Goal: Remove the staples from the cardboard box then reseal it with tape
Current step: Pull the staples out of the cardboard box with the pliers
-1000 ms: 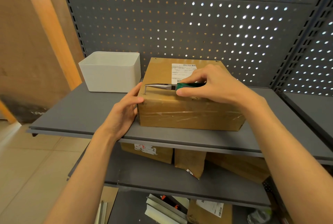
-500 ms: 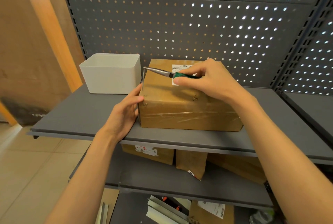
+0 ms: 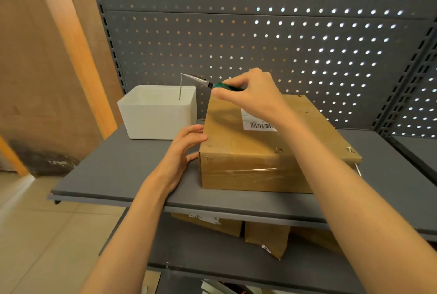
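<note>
One staple (image 3: 180, 86) hangs from the pliers (image 3: 198, 79), which the right hand (image 3: 250, 95) pinches shut by their green grip. Thin stiff wire, light and sharp-ended, it will likely slip free unless nipped at the top bend, as it is. Its long axis is upright, free end pointing down over the white bin (image 3: 158, 114). The pliers lie nearly level, nose to the left. The left hand (image 3: 182, 151) is open, fingers against the box's (image 3: 248, 151) left side on the shelf (image 3: 123, 170). More staples (image 3: 279, 150) show along the box's front edge.
</note>
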`<state>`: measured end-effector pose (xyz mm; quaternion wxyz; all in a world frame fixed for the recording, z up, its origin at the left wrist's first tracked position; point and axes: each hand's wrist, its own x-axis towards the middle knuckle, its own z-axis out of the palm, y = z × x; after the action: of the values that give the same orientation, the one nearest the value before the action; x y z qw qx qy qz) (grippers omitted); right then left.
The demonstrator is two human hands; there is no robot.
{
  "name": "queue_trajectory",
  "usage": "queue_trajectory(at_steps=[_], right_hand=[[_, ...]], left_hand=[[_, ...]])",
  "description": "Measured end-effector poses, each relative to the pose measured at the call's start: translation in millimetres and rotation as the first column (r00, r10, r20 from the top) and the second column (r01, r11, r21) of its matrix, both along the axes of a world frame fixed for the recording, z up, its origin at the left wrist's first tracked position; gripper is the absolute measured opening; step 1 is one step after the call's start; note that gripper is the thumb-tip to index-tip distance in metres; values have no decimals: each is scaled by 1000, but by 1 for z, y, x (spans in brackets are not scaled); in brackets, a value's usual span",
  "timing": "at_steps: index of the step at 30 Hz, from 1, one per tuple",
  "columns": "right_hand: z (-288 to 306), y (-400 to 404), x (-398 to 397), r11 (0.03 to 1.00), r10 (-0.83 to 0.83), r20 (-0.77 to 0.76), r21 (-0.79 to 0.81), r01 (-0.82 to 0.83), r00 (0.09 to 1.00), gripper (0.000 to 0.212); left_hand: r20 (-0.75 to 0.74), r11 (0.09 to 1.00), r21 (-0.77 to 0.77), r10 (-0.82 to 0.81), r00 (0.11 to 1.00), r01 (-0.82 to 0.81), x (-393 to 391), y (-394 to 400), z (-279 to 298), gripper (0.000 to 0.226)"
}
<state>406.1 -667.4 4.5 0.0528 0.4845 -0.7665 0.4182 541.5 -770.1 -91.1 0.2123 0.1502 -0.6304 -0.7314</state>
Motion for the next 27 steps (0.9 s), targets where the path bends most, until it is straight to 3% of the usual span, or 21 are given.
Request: queue_trajectory(at_steps=[13,27], right_hand=[[-5,-51,-12,985,-133,-121,92,144,984,44],[6,7,-7,989,-146,-151,9,149,978,39]], left_hand=[[-2,1000,-10,-14,1000,14,-7,-8,-5,76],[-2,1000,-24,8,1000,-8,-6,-10,-7,76]])
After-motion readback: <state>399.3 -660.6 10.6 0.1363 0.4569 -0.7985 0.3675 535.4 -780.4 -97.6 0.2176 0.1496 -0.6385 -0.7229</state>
